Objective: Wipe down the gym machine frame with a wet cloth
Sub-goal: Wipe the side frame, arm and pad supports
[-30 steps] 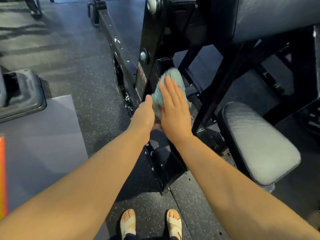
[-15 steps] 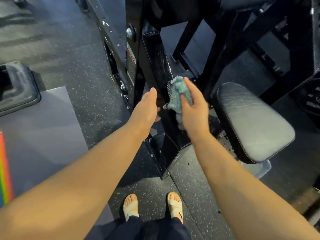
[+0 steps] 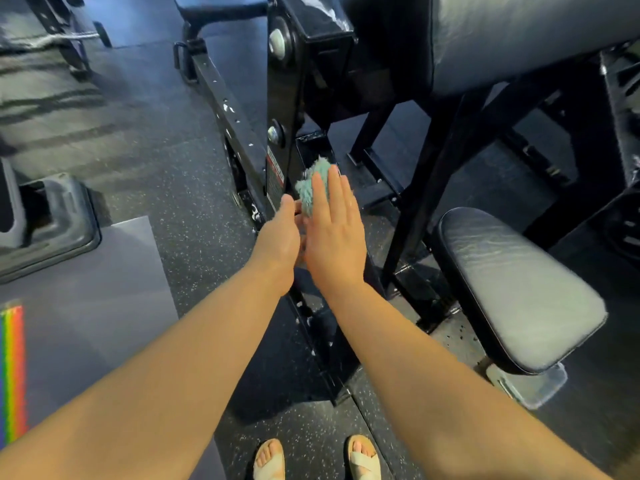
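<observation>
Pressing cloth to frame edge w/ right hand; left hand beside.

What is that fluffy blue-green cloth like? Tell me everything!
The cloth is teal, fuzzy and bunched into a wad. The right hand presses it with straight fingers against the black frame, low down beside a label. Only its upper part shows past the fingers. The left hand sits close beside it; contact there is hidden.

Speckled blk rubber floor, grey mat w/ rainbow strip
</observation>
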